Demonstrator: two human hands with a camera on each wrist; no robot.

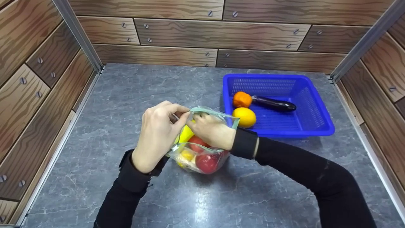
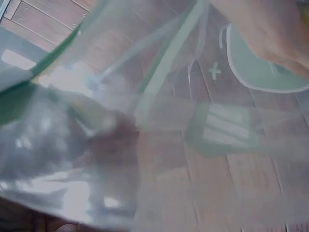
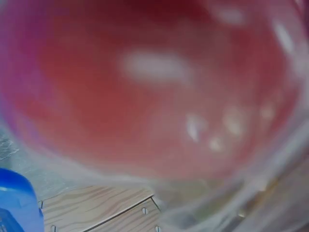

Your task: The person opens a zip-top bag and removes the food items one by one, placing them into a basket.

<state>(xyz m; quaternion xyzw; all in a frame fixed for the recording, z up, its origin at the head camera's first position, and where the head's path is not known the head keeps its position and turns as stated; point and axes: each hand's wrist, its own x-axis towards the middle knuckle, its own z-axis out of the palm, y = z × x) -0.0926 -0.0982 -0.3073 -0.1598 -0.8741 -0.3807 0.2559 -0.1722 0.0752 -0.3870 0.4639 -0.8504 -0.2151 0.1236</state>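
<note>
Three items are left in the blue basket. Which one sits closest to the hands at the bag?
The round yellow lemon, at the blue plastic basket's near-left corner; the orange fruit and dark purple eggplant lie farther back.

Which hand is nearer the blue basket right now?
Right. The right hand pinches the zip-bag's top edge just beside the blue basket's near-left corner; the left hand pinches the same edge on the far side of the bag, farther from the basket.

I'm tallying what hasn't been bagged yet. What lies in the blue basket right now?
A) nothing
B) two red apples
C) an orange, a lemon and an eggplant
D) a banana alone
C: the blue basket holds an orange, a lemon and a dark eggplant.
</note>
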